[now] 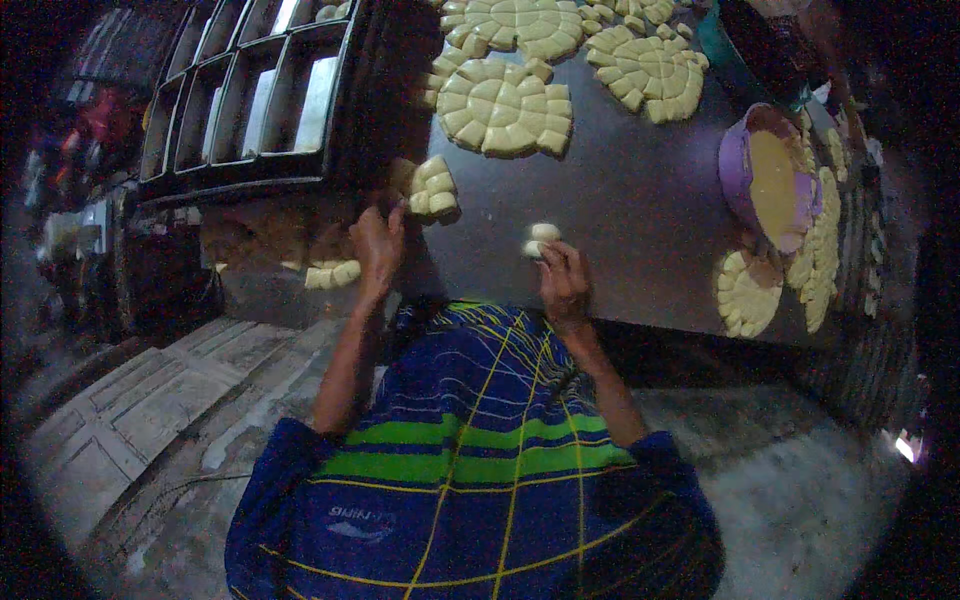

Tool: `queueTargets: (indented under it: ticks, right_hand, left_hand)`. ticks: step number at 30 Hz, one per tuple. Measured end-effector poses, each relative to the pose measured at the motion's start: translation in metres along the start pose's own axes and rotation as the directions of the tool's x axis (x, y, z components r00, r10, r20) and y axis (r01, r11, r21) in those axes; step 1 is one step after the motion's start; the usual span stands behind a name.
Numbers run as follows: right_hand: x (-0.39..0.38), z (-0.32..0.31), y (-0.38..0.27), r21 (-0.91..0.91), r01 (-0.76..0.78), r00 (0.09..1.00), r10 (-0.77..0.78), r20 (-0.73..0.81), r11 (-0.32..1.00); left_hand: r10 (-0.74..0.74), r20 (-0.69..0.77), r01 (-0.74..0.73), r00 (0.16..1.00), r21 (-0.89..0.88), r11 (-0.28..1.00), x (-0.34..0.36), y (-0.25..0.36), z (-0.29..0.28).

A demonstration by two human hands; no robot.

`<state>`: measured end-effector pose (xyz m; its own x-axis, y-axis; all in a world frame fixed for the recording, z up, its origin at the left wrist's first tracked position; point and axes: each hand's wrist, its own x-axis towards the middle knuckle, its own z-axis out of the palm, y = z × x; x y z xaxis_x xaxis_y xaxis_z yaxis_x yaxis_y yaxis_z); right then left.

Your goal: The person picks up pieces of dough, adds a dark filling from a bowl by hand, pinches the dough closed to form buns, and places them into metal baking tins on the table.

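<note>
My right hand [565,285] pinches a small pale dough piece [536,248] at the tabletop. A second rounded dough piece [544,231] lies against it on the far side. To the left, my left hand [378,248] is at the table's left edge with its fingers drawn together; whatever is in them is hidden. Just beyond its fingertips sits a small block of joined dough pieces [433,187]. Larger scored rounds of dough, one of them a flat round [503,108] cut into many pieces, lie farther back.
A dark rack of rectangular baking tins [250,95] stands at the back left. On the right is a purple tub [738,170] with yellowish contents, beside more dough [748,292]. A dough strip [333,274] lies left of the table [640,220]. Behind the tub is a green-rimmed container [722,50].
</note>
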<state>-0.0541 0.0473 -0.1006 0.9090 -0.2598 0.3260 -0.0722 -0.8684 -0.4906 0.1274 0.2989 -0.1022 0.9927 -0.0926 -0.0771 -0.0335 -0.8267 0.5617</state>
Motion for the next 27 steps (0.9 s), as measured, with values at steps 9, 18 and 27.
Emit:
queueTargets:
  ticks: [9,18,27]
  right_hand:
    - [0.026,-0.032,-0.024,0.097,-0.235,0.969,0.241,-0.053,0.967]
    - [0.109,-0.016,-0.1,0.747,-0.662,0.747,0.124,0.653,0.063]
    - [0.123,-0.026,-0.081,0.791,-0.603,0.785,0.258,0.564,0.103]
  left_hand:
    - [-0.209,-0.172,0.092,0.963,-0.516,0.851,-0.016,-0.008,-0.022]
    - [-0.239,-0.238,-0.006,0.941,-0.721,0.693,-0.049,0.097,-0.103]
    - [-0.004,0.13,0.115,0.991,-0.858,0.5,-0.068,0.135,-0.057]
